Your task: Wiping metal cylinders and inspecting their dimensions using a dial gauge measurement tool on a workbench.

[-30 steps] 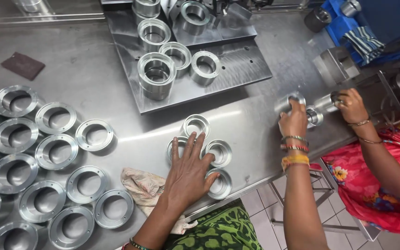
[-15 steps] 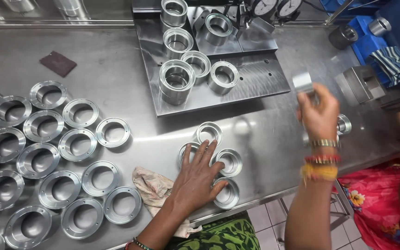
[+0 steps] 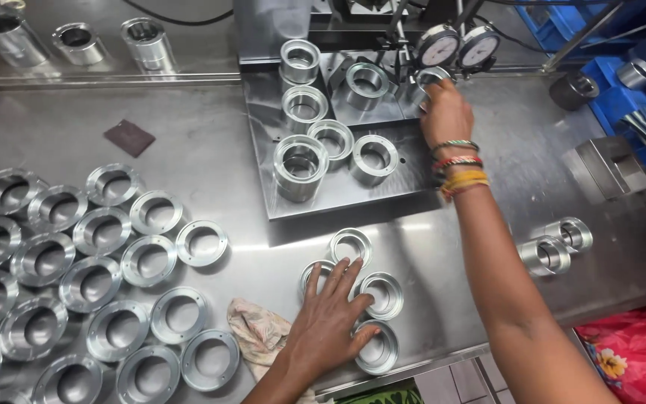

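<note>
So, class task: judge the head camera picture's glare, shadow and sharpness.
Head view: sharp overall; bright glare streaks the steel table and the metal rings; the gauge plate casts a dark shadow along its front edge; the right hand and left hand show no blur.

The right hand (image 3: 446, 112) has moved from the table's right edge up to the dial gauges (image 3: 457, 46), carrying a metal ring (image 3: 429, 78). The second person's hand has left the view.
</note>
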